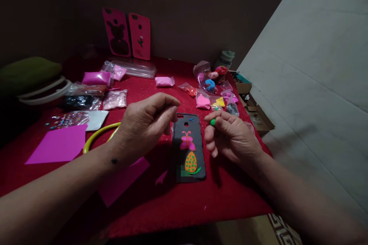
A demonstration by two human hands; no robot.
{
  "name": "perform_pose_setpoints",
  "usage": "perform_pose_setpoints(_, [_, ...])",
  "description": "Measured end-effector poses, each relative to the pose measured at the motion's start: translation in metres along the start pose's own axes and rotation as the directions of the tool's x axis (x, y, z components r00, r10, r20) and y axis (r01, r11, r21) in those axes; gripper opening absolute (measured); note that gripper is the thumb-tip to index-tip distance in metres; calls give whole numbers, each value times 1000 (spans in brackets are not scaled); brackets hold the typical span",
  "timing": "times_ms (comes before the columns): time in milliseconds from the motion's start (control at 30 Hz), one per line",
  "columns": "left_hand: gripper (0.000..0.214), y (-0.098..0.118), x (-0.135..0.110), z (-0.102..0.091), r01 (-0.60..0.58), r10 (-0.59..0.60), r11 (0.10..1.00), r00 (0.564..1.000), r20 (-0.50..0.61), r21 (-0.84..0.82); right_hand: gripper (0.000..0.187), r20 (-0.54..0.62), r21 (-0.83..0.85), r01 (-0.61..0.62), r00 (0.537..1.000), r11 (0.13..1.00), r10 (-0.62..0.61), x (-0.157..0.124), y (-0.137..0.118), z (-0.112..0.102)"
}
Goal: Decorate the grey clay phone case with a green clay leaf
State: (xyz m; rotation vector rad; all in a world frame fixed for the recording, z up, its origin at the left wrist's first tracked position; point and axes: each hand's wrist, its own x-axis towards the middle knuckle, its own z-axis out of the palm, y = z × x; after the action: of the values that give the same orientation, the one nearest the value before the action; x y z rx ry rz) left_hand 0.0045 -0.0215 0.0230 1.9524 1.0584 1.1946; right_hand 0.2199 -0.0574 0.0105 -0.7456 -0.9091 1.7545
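the right hand (230, 136) pinches a small green lump of clay (212, 122) between thumb and forefinger, just right of the black phone case (188, 147) lying flat on the red table (172, 199), the lump mostly hidden by the fingers. the left hand (146, 122) hovers over the case's top left corner with fingertips drawn together, and i cannot tell whether it holds anything. the room is dim, so the bags of clay (209, 84) behind are hard to make out.
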Motion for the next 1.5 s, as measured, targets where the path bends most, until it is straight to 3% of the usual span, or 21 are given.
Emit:
perform_pose_setpoints(367, [10, 1, -3, 7, 83, -79, 986, 996, 37, -145, 30, -109, -58, -44, 993, 997, 38, 0, 6, -4])
perform_pose_setpoints(600, [18, 7, -10, 14, 182, -122, 944, 968, 219, -277, 34, -184, -109, -11, 983, 994, -9, -1, 11, -2])
perform_pose_setpoints(733, [25, 12, -17, 22, 145, -83, 972, 947, 309, -185, 37, -221, -144, -50, 975, 988, 18, -4, 15, 4])
perform_pose_setpoints(900, [10, 18, -19, 28, 26, 5, 994, 957, 290, -102, 39, -171, -181, -101, 983, 978, 69, -9, 17, 7])
perform_pose_setpoints(1000, [5, 20, -19, 29, 21, 6, 995, 963, 271, -100, 43, -113, -146, -94, 991, 985, 78, -11, 17, 7])
perform_pose_setpoints(1100, [5, 20, -19, 30, 29, -3, 995, 966, 258, -97, 35, -108, -151, -76, 992, 986, 60, -12, 17, 10])
perform_pose_setpoints(1300, [18, 16, -14, 26, 210, -102, 940, 925, 366, -269, 26, -133, -199, -100, 988, 975, 74, -10, 11, 10])
perform_pose_setpoints(1400, [19, 14, -8, 19, 260, -162, 915, 937, 309, -309, 28, -148, -183, -73, 988, 980, 45, -8, 8, 7])
perform_pose_setpoints(1500, [10, 11, -2, 10, 227, -172, 947, 956, 239, -226, 27, -167, -163, -57, 986, 985, 29, -6, 6, 6])
